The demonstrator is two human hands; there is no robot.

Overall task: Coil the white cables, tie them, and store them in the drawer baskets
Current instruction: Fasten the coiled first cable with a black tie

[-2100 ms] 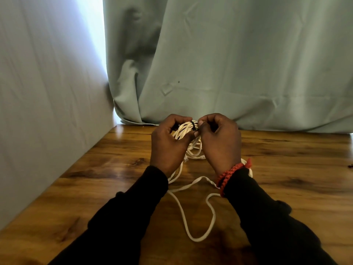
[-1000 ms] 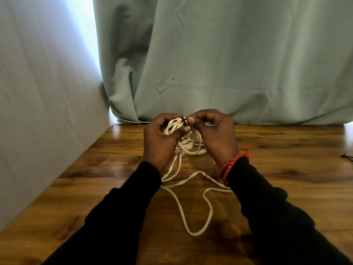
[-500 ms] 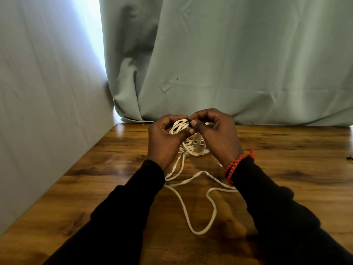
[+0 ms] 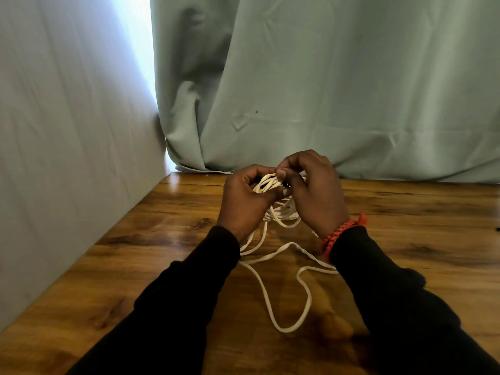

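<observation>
Where black sleeves point(image 4: 173, 307) cross the table point(image 4: 422, 228), a loose loop of white cable point(image 4: 273, 318) is laid. Farther on, its coiled strands are pinched at the top between the closed left hand point(image 4: 243, 201) and closed right hand point(image 4: 316, 193), before a curtain point(image 4: 338, 82).

Both forearms in from the bottom corners, black sleeves down to the wrists, angled inward so the hands meet in the middle. Left hand point(image 4: 244, 200) curled, back toward the camera, thumb pointing right and pressed against the bundle of cable point(image 4: 266, 185) loops. Right hand point(image 4: 315, 190) a touch higher, fingers point(image 4: 290, 165) bent over the top of the same bundle, thumb tucked in next to the left one. Fingertips of both basically touching. Red braided band point(image 4: 341, 234) on the right wrist, just above the cuff.
</observation>
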